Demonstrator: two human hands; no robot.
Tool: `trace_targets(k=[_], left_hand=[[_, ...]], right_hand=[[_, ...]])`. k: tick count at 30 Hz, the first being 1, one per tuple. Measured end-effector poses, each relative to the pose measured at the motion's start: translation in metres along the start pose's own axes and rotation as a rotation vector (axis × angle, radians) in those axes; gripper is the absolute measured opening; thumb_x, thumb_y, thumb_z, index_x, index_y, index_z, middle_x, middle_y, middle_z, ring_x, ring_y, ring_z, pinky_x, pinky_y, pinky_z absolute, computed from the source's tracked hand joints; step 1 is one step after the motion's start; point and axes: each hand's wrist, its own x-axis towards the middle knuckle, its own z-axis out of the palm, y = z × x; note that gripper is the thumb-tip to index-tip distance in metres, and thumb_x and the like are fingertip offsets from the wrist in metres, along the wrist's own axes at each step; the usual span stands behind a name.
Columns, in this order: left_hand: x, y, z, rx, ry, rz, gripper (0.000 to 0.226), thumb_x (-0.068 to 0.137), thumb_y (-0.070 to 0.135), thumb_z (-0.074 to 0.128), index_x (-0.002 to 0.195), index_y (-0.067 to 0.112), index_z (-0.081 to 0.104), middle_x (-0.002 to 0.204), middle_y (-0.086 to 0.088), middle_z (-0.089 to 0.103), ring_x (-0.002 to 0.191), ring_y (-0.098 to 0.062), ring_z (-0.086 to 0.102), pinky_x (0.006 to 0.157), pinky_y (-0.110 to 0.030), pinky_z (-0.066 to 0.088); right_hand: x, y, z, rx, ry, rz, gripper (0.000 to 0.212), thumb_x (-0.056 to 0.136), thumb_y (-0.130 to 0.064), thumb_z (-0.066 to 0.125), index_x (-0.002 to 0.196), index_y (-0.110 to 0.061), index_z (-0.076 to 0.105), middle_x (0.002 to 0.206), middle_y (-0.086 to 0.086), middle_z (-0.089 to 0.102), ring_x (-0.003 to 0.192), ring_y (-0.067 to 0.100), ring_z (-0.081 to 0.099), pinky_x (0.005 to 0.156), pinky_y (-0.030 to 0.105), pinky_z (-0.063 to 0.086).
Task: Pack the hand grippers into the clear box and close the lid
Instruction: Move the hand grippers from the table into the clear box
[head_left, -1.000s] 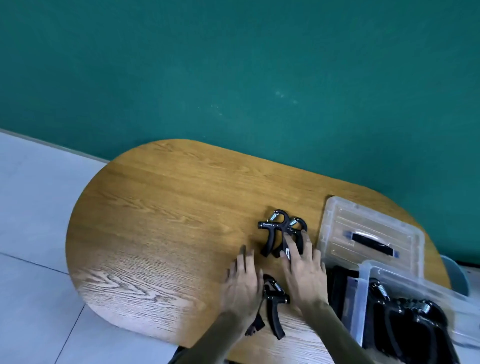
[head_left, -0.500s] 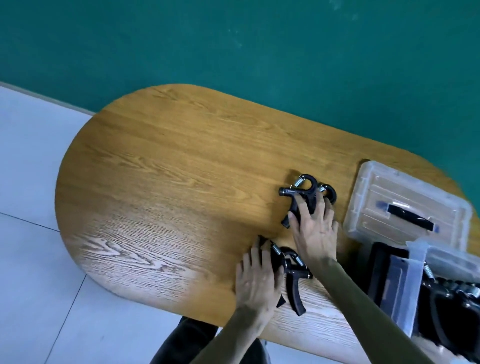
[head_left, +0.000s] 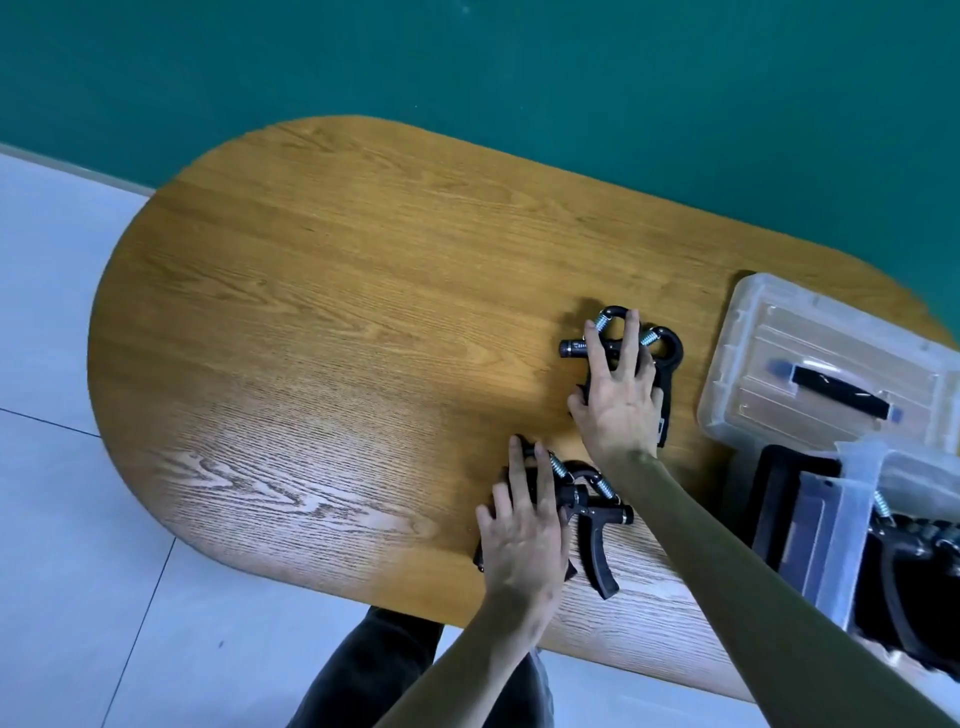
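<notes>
Oval wooden worktop (head_left: 332, 291), green wall behind, pale floor tiles below. Clear box (head_left: 852, 551) sits at the right end near the front edge, partly cut off, open, with black hand grippers already inside it. Its lid (head_left: 810, 364) lies flat on the worktop just behind the box, black carry handle up.

Far pair of hand grippers (head_left: 660, 353) lies overlapped right of centre, near the lid. Near pair of hand grippers (head_left: 592, 525) sits close to the front edge.

Grippers judged rigid plastic with steel springs, light, not fragile, handles textured so low slip. Overlapped ones may tangle or swing; best taken round both handles together, not by spring or loop.

Right hand (head_left: 618, 400) reaches forward, arm extended, palm down, fingers spread straight over the far pair, touching, not yet closed. Left hand (head_left: 519, 535) is palm down on the near pair, fingers flat, pressing, not curled round it.
</notes>
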Motion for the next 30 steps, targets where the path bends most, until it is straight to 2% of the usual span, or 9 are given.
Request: trace_targets(k=[2,6,11,18,23,30], left_hand=[[0.000,-0.001,0.000,0.027,-0.013,0.016,0.083,0.093,0.044,0.055,0.159,0.014,0.015,0.164,-0.020,0.015,0.097,-0.026,0.054,0.073,-0.041,0.048],[0.002,0.000,-0.002,0.093,-0.017,0.049,0.091,0.090,0.041,0.065,0.158,0.010,0.013,0.164,-0.024,0.006,0.097,-0.029,0.054,0.074,-0.043,0.048],[0.004,-0.001,0.001,0.113,0.004,0.051,0.094,0.086,0.038,0.072,0.157,0.007,0.017,0.163,-0.026,0.008,0.093,-0.030,0.051,0.071,-0.043,0.048],[0.005,0.000,-0.001,0.139,0.002,0.072,0.086,0.092,0.044,0.058,0.157,0.005,0.017,0.162,-0.025,0.016,0.093,-0.029,0.048,0.073,-0.041,0.044],[0.004,0.003,-0.008,0.108,0.063,0.005,0.078,0.094,0.039,0.052,0.156,0.006,0.019,0.158,-0.024,0.028,0.099,-0.032,0.046,0.080,-0.044,0.044],[0.010,0.020,-0.054,0.132,0.097,-0.082,0.072,0.103,0.039,0.036,0.158,0.015,-0.003,0.165,-0.018,0.004,0.111,-0.031,0.036,0.090,-0.042,0.034]], right_hand=[[0.000,0.001,0.002,0.005,-0.008,0.007,0.090,0.090,-0.021,0.061,0.159,-0.036,0.005,0.166,0.003,-0.022,0.147,0.043,0.020,0.104,0.058,0.038],[0.001,0.010,0.003,-0.051,0.052,-0.022,0.087,0.088,-0.023,0.060,0.158,-0.037,0.010,0.168,0.004,-0.013,0.132,0.042,0.034,0.097,0.054,0.040],[0.000,0.019,0.010,-0.036,0.079,-0.016,0.087,0.086,-0.023,0.063,0.157,-0.037,0.015,0.169,0.004,-0.008,0.125,0.040,0.038,0.096,0.054,0.041],[-0.013,0.026,0.006,0.000,0.111,-0.044,0.082,0.085,-0.019,0.060,0.156,-0.037,0.023,0.169,0.006,-0.005,0.117,0.039,0.040,0.089,0.052,0.042],[-0.025,0.030,-0.007,0.027,0.091,-0.048,0.077,0.090,-0.023,0.058,0.157,-0.038,0.022,0.168,0.001,-0.015,0.118,0.037,0.036,0.092,0.051,0.041],[-0.062,0.033,-0.040,0.150,0.175,-0.062,0.075,0.087,-0.024,0.060,0.155,-0.037,0.031,0.170,0.001,-0.001,0.107,0.034,0.038,0.088,0.050,0.044]])
